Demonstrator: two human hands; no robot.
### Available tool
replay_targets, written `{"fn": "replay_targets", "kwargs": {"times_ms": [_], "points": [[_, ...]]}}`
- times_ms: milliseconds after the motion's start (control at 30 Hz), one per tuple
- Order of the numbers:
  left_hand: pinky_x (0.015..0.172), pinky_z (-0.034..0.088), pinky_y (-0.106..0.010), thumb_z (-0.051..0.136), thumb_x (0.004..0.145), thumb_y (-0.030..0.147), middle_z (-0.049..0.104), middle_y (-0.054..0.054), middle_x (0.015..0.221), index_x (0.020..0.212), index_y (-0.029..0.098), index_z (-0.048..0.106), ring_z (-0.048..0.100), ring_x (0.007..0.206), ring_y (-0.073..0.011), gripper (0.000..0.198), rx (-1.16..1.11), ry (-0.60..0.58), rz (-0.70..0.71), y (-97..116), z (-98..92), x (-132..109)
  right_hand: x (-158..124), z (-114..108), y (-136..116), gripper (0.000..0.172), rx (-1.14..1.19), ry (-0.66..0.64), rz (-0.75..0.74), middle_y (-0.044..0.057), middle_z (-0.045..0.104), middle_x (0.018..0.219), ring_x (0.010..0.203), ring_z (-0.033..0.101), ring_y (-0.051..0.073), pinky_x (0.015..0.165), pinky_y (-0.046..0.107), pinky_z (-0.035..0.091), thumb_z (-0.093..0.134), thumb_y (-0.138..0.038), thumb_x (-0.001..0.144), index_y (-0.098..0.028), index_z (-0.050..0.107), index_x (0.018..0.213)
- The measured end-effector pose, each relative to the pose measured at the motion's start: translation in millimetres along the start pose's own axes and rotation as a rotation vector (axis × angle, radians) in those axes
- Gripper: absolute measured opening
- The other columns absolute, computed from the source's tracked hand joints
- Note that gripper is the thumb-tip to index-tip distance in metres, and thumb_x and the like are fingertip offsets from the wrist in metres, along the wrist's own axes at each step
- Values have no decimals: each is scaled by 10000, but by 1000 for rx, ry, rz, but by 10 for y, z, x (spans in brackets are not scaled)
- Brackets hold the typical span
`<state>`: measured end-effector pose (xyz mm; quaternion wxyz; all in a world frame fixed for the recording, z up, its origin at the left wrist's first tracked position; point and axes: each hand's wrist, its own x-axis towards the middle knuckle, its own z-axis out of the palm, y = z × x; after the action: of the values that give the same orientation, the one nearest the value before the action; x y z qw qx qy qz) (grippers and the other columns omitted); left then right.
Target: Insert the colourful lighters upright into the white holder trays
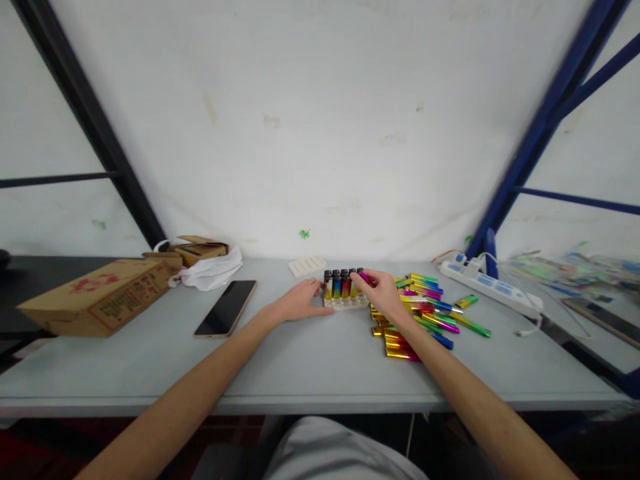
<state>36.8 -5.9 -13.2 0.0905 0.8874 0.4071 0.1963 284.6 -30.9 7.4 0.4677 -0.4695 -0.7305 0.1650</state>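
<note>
A white tray with rows of holes (345,305) sits on the table in front of me. Standing upright in its back rows are several shiny coloured lighters (345,285) with dark tops. At the tray's left end is my left hand (301,301), its thumb along the front and its fingers behind, gripping the end. My right hand (383,292) pinches a magenta lighter (367,277) above the tray's right end. Just right of the tray, partly under my right forearm, lies a loose pile of metallic multicoloured lighters (430,313).
A second white holed tray (307,266) lies near the wall. To the left are a phone (226,309), a white plastic bag (213,270) and cardboard boxes (107,293). At the right, a power strip (490,287) with cables lies by a blue metal frame (525,140).
</note>
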Motion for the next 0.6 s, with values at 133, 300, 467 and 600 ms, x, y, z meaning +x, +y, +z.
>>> {"fn": "replay_targets", "kwargs": {"times_ms": [133, 300, 467, 600], "points": [[769, 500, -365, 667, 792, 694, 655, -105, 957, 1012, 151, 638, 623, 867, -283, 586, 8, -14, 1, 15, -10, -2, -11, -5, -27, 471, -52, 37, -2, -39, 308, 556, 555, 299, 108, 532, 275, 197, 563, -535, 873, -192, 454, 568], [768, 503, -366, 664, 791, 701, 658, -103, 956, 1005, 155, 646, 627, 868, -284, 587, -1, -6, 4, 12, -7, -3, 0, 5, -1, 361, -5, 35, 43, -38, 310, 560, 549, 310, 109, 520, 267, 196, 538, -441, 827, -192, 462, 577], [774, 512, -365, 682, 770, 703, 665, -96, 944, 979, 163, 656, 627, 862, -278, 580, -15, 12, -1, 3, -2, -4, 8, 3, 8, 341, 2, 38, 39, -38, 307, 561, 551, 305, 107, 522, 264, 197, 532, -416, 809, -195, 438, 567], [780, 518, -366, 682, 762, 709, 673, -94, 946, 973, 167, 663, 630, 851, -273, 582, -18, 19, -7, 10, -5, -7, 10, 12, 16, 342, -5, 24, 40, -35, 320, 565, 556, 319, 112, 527, 266, 208, 532, -431, 820, -190, 472, 586]]}}
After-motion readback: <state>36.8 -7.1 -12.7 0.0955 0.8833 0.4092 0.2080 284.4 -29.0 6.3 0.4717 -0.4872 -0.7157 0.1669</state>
